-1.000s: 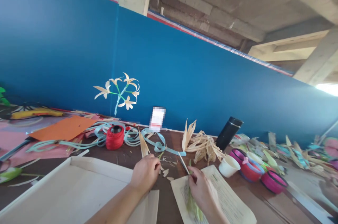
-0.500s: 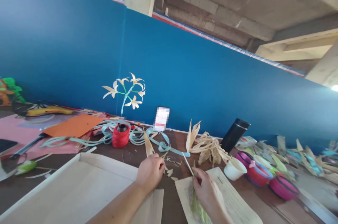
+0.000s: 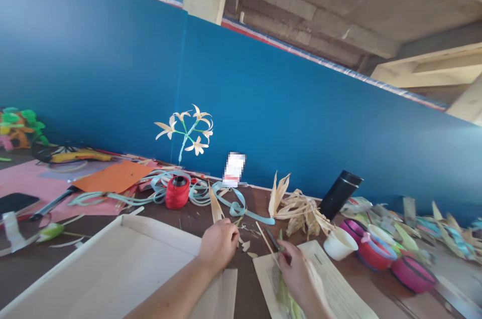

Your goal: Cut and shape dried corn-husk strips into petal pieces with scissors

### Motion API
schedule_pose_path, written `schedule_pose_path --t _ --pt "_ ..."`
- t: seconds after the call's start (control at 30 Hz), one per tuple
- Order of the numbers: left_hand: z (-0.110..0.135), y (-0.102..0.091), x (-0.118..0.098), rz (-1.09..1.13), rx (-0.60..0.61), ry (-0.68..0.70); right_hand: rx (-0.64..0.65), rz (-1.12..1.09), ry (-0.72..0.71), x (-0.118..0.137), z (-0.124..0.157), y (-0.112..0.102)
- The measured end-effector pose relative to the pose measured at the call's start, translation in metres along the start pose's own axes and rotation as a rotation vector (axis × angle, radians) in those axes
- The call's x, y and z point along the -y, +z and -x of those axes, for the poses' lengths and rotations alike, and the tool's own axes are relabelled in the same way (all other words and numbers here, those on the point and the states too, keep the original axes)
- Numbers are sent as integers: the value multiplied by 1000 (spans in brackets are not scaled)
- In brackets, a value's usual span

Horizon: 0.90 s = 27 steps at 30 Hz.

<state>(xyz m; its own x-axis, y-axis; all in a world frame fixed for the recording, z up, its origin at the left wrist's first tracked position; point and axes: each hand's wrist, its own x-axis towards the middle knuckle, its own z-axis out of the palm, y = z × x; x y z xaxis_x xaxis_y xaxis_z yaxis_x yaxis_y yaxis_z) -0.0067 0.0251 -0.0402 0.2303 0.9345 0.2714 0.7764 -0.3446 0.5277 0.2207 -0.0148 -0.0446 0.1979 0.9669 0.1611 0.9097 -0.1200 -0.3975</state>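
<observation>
My left hand (image 3: 218, 244) rests closed on the brown table, its fingers curled around a pale dried husk strip (image 3: 215, 207) that sticks up past the knuckles. My right hand (image 3: 299, 274) lies on a printed paper sheet (image 3: 331, 284) and grips scissors (image 3: 273, 241) whose blades point up and left, beside a thin pale strip (image 3: 263, 238). Green leaf pieces (image 3: 284, 296) lie under the right wrist. Small cut scraps (image 3: 246, 246) sit between the two hands.
A shallow cardboard tray (image 3: 113, 269) is at front left. A red twine spool (image 3: 176, 192), light blue ribbon (image 3: 226, 201), orange paper (image 3: 113, 177), a husk pile (image 3: 301, 208), a black flask (image 3: 341, 194), a white cup (image 3: 340, 244), pink bowls (image 3: 376, 251) and a paper flower sprig (image 3: 186, 133) line the blue wall.
The view has swung left, so everything sits further right in frame. The scissor blades have opened slightly away from the thin strip. Both hands stay in about the same place on the table.
</observation>
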Motion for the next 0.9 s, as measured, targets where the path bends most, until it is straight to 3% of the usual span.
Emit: schedule_pose_path --t 0.37,0.9 --pt "0 1 2 17 -31 24 8 -2 9 2 1 -1" --pt "1 -5 2 11 36 6 -65 30 -22 13 10 -3"
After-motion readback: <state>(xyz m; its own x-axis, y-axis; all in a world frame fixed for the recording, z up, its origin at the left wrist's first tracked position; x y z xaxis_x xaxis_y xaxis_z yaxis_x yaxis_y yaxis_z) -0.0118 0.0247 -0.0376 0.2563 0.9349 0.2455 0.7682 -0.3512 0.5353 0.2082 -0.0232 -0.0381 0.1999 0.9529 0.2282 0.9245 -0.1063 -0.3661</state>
